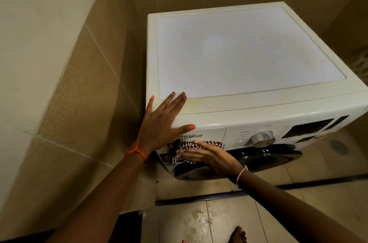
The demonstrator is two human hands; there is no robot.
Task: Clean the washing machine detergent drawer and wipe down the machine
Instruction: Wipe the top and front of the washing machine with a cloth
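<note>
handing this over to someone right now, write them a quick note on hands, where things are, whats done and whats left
Left hand: flat, fingers spread, on the washing machine at its front-left top corner, thumb on the detergent drawer front.
Right hand: presses the checked cloth against that drawer's lower edge.
Done: the drawer is shut; whether its inside is cleaned cannot be told.
Left, probably: the rest of the front, dial, door, top.
</note>
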